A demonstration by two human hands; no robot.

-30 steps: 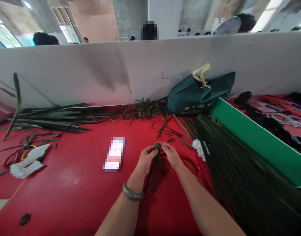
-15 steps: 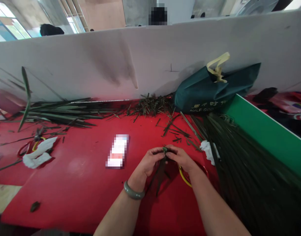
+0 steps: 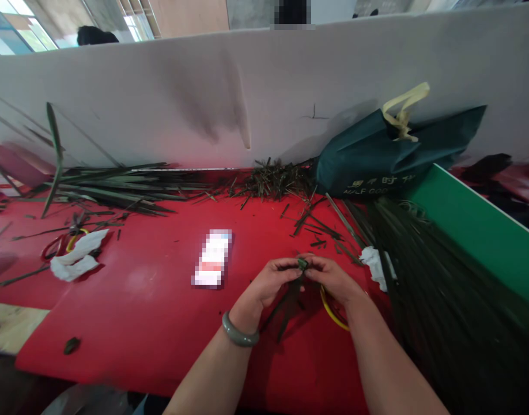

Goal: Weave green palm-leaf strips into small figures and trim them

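Note:
Between my two hands is a small folded piece of green leaf strip (image 3: 302, 264), its loose dark ends hanging down toward me. My left hand (image 3: 275, 279) pinches it from the left, with a grey-green bangle (image 3: 240, 331) on that wrist. From the right, the thumb and fingers of my right hand (image 3: 329, 276) close on the same piece. How the strips cross in the fold is too small to make out. Partly hidden under my right wrist lie scissors with yellow and red handles (image 3: 332, 311).
A phone (image 3: 212, 259) lies left of my hands on the red table (image 3: 152, 323). Long leaf strips (image 3: 437, 300) cover the right side beside a green panel (image 3: 476, 225). Leaf scraps (image 3: 277, 180), a dark green bag (image 3: 377, 155), more leaves (image 3: 117, 187) and white tissue (image 3: 76, 259) lie around.
The whole view has shifted a little, so things appear farther right and slightly higher. Both hands keep their grip on the leaf piece, with only slight finger movement.

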